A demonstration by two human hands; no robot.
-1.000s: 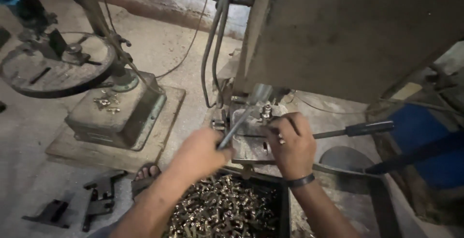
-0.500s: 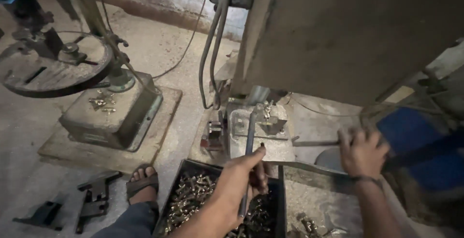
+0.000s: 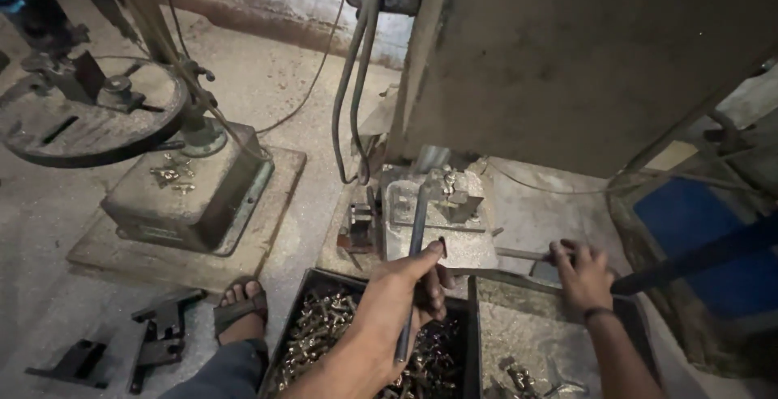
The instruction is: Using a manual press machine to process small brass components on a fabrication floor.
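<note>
Rod [image 3: 415, 245] runs steeply up from the left hand [image 3: 397, 306], fingers wrapped around it, tip at the fixture [image 3: 438, 209]. Right hand [image 3: 579, 273] grips a lever [image 3: 519, 254], well apart.

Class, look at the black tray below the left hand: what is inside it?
The tray holds a heap of small brass parts. The left hand, gripping a rod, covers the middle, so the bottom is hidden.
</note>
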